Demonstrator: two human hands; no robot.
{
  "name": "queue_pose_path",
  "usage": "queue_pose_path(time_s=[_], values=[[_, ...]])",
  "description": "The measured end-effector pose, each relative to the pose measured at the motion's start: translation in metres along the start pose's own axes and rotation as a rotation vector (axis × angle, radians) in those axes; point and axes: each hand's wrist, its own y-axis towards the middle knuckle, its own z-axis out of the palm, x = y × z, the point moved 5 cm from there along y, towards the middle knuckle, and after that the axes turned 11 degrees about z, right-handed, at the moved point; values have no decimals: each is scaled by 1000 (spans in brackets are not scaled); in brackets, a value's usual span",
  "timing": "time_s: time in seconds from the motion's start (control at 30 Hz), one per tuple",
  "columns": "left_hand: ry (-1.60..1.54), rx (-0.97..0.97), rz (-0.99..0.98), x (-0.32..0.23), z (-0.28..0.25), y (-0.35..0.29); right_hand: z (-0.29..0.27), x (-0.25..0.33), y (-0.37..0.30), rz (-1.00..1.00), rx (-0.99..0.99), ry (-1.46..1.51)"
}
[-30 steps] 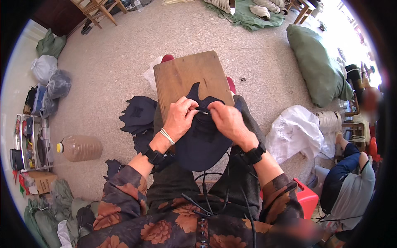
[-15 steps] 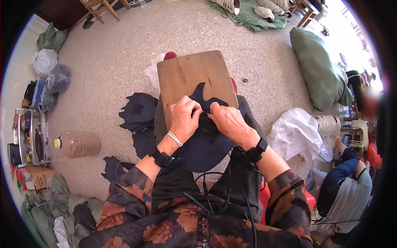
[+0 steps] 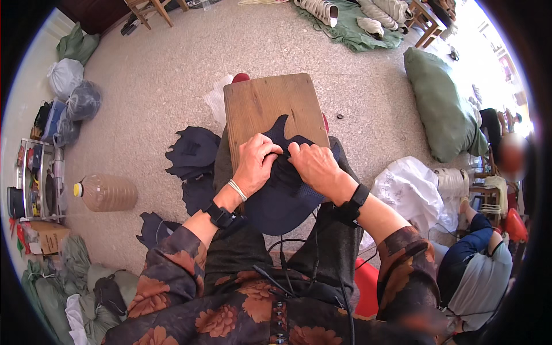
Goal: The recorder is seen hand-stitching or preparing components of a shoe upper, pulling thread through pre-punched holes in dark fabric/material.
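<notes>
A dark navy fabric piece (image 3: 282, 210), curved at its near end and pointed at the far end, lies across my lap and over a wooden board (image 3: 270, 100). My left hand (image 3: 256, 164) pinches its middle between thumb and fingertips. Close beside it, my right hand (image 3: 316, 167) grips the same fabric with bent fingers, the two sets of fingertips a small gap apart. Whether anything small sits between the fingertips cannot be made out. More navy pieces (image 3: 194, 152) lie in a pile left of my knee, with another piece (image 3: 155, 229) nearer to me.
A large plastic bottle (image 3: 109, 193) with a yellow cap lies on the floor at left, near a rack of tools (image 3: 37, 178). Filled sacks line the left wall. At right are a long green sack (image 3: 440, 103), a white bag (image 3: 408, 190) and another seated person (image 3: 480, 270).
My hands stay at the same spot on the fabric, with the right fingertips slightly shifted. The whole view has moved a little.
</notes>
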Motion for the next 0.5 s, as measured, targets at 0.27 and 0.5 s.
queue_pose_path(time_s=[0.27, 0.5], values=[[30, -67, 16, -2, -1, 0, 8, 6, 9, -175, 59, -55], [-38, -70, -66, 5, 2, -3, 4, -2, 6, -248, 31, 111]])
